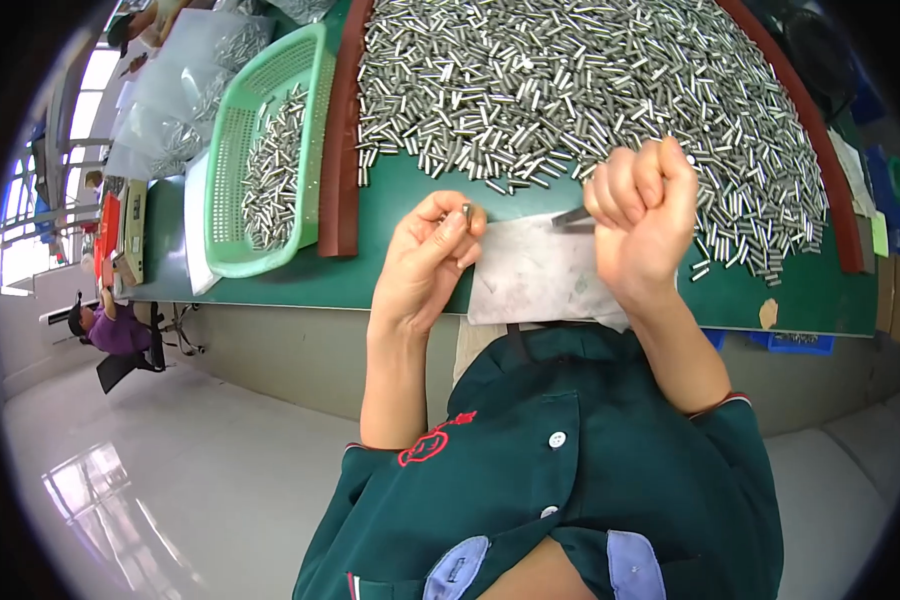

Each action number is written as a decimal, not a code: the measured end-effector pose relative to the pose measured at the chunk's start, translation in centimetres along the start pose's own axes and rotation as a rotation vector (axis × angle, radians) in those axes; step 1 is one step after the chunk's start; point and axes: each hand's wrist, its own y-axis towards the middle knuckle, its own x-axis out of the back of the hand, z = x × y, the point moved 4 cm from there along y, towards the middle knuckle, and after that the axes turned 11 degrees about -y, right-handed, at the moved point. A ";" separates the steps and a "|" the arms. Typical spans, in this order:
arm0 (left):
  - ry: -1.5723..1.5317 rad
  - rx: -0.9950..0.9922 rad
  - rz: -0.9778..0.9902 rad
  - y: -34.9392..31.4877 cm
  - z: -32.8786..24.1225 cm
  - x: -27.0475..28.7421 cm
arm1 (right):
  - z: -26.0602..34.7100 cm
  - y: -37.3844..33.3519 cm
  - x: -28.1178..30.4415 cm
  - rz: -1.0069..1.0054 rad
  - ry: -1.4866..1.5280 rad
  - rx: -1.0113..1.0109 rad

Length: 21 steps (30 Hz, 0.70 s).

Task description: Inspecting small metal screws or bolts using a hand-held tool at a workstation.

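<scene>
Thumb and fingers of my left hand (432,245) are closed in a pinch on a small metal pin (467,213), whose end shows at the fingertips. My right hand (642,215) is a raised fist wrapped round a dark flat metal bar (572,216); the bar's end juts out toward the left hand, and the rest is hidden in the palm. Between and below both hands, a stained whitish cloth (530,270) lies at the table's near edge. Just beyond the hands spreads a large heap of short shiny metal pins (570,90).
A green plastic basket (220,200) holding more pins stands left on the green table (770,298). Red-brown rails (340,170) border the heap. Clear bags of pins (175,95) lie at the far left, near a scale (132,230). Another person (120,330) sits farther left.
</scene>
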 end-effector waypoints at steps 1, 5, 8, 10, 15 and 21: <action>-0.081 0.021 -0.032 0.1 0.0 0.3 | 0.0 0.0 -0.1 -0.005 0.003 0.000; -0.241 0.067 -0.055 0.4 0.1 1.1 | 0.1 0.0 0.1 -0.016 -0.023 -0.023; -0.289 0.079 -0.130 0.8 0.2 1.6 | 0.1 0.1 0.3 -0.023 -0.033 -0.051; -0.329 0.082 -0.122 0.6 0.1 1.6 | 0.1 0.1 0.2 -0.018 -0.031 -0.060; -0.311 0.050 -0.210 0.7 -0.1 1.2 | -0.1 0.2 0.3 -0.017 -0.061 -0.059; 0.814 -0.313 -0.181 1.7 -1.6 -0.3 | 0.0 0.3 0.4 -0.029 -0.068 -0.068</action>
